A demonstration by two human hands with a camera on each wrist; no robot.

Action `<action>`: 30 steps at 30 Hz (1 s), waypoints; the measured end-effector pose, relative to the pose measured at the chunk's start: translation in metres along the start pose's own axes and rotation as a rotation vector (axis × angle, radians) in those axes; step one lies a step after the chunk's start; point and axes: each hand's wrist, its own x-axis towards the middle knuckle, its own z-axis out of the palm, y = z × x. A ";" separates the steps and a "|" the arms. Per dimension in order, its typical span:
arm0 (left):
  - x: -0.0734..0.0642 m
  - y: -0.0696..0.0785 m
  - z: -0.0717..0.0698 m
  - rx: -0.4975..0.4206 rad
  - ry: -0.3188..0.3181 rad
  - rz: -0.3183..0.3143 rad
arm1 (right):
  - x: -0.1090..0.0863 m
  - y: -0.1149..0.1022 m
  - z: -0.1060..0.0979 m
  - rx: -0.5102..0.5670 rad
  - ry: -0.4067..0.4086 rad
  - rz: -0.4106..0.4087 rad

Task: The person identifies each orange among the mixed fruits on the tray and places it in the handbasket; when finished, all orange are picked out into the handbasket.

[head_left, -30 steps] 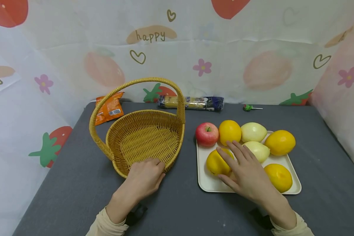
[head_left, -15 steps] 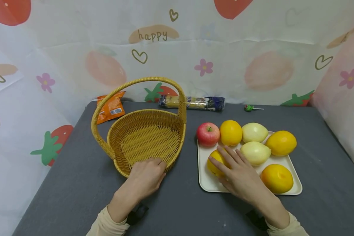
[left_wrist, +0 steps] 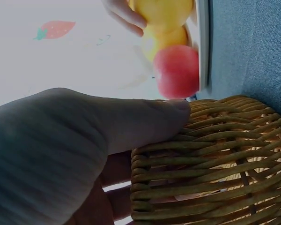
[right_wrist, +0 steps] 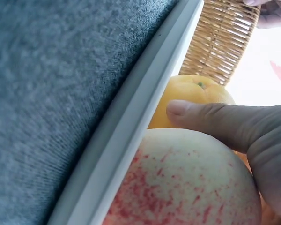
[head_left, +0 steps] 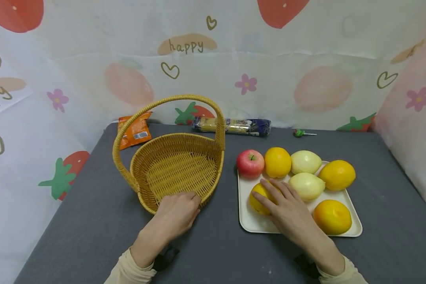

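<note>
"Progress at this stage?"

"Apparently early: no item shows inside the basket (head_left: 181, 169)."

"Grip status?"

"Left hand (head_left: 179, 213) grips the basket's near rim; right hand (head_left: 294, 215) curves around the orange (head_left: 257, 206), which rests on the tray (head_left: 246, 224). Grip firmness cannot be told."

"Remaining?"

"Lifting the orange, apparently; the apple (head_left: 250, 165) also sits outside the basket"

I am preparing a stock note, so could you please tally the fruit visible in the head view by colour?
Red fruit: 1
Pale yellow-green fruit: 2
Yellow to orange fruit: 4
Total: 7 visible; the right hand may hide more.
</note>
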 end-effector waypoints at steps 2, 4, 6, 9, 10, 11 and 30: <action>0.000 0.000 0.000 -0.003 -0.002 0.002 | 0.000 0.000 0.000 -0.016 -0.001 -0.001; 0.000 0.001 0.000 -0.003 -0.004 0.003 | -0.001 0.001 0.000 -0.022 0.005 -0.006; 0.000 0.002 0.000 -0.004 -0.008 0.004 | -0.001 0.001 0.000 -0.020 0.016 -0.017; 0.000 0.003 0.000 -0.004 -0.010 0.005 | -0.001 0.001 0.000 -0.010 0.037 -0.033; 0.000 0.003 -0.001 -0.004 -0.009 0.004 | -0.001 0.001 0.000 -0.004 0.047 -0.038; 0.000 0.003 -0.001 -0.003 -0.009 0.004 | -0.001 0.001 0.000 0.000 0.058 -0.041; -0.001 0.004 -0.003 -0.012 -0.007 -0.016 | 0.022 0.005 -0.033 -0.038 0.196 -0.095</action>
